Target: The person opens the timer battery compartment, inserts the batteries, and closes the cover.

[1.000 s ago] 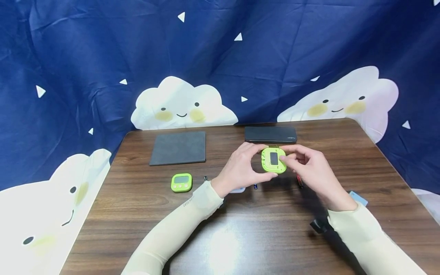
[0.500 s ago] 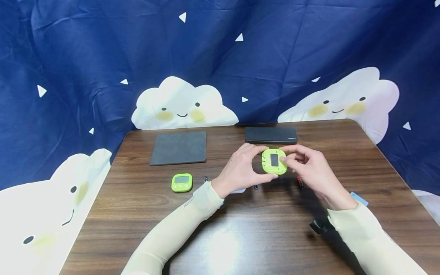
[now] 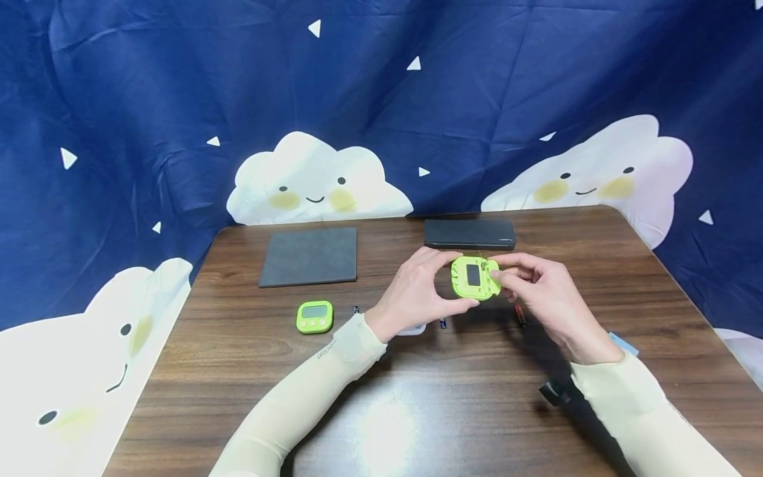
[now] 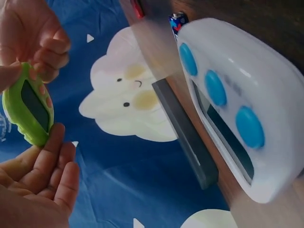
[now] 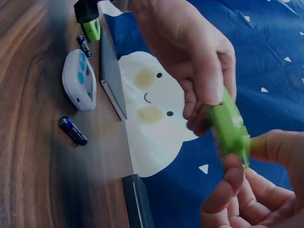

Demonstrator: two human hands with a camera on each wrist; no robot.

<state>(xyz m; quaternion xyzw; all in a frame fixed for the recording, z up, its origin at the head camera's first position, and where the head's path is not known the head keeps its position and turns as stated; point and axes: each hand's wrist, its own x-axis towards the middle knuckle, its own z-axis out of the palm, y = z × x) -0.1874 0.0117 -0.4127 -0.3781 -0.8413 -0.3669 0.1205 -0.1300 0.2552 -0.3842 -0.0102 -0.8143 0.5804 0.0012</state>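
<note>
We hold the small lime-green plastic timer (image 3: 473, 278) raised above the brown wooden table (image 3: 453, 411), its back toward us. Our left hand (image 3: 417, 295) curls thumb and fingers around its left edge, while our right hand (image 3: 539, 291) pinches its right edge with curled fingertips.

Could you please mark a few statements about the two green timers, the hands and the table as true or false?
1. Both hands hold a green timer above the table: left hand, right hand. True.
2. A second green timer lies on the table. True.
3. The white timer has red buttons. False: they are blue.
4. The grey pad lies under the held timer. False: it lies apart, to the left.
5. A battery lies on the table. True.
</note>
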